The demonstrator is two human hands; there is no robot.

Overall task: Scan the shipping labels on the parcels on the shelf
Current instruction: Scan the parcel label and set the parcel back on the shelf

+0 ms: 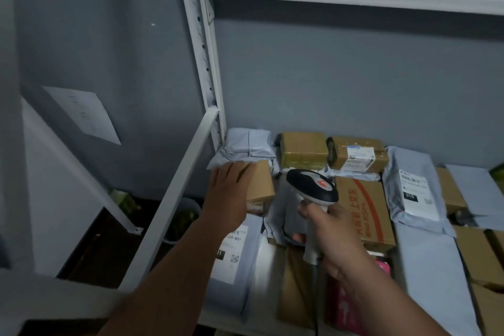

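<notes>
The left hand (231, 188) is lying flat on a small box (260, 185); the right hand (331, 237), grasping the scanner (313, 188), is sitting at its four o'clock.

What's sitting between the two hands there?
In the head view, a small cardboard box under the left hand, then the scanner's head, gripped by the right hand.
</notes>
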